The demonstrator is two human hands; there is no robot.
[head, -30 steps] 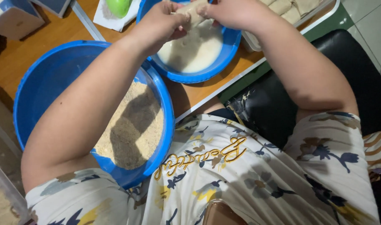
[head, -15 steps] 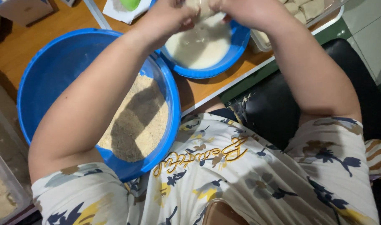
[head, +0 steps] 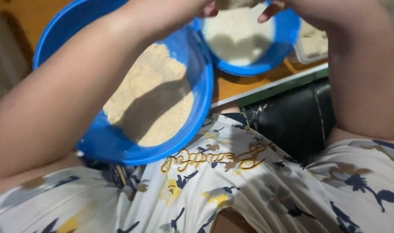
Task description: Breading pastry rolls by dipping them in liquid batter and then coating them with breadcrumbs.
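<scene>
both hands, the left hand (head: 205, 8) and the right hand (head: 287, 6), grip a pale floured piece (head: 238, 3) above the small round blue plastic bowl of white flour (head: 287, 39), not yet in the large blue crumb basin (head: 197, 108) beside that bowl.

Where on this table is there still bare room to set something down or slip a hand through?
Little shows. One bare wooden strip lies between the large blue bowl of crumbs, the smaller blue bowl of pale batter and the table's pale edge. Another bare patch sits at the top left. Both hands crowd over the smaller bowl.
</scene>
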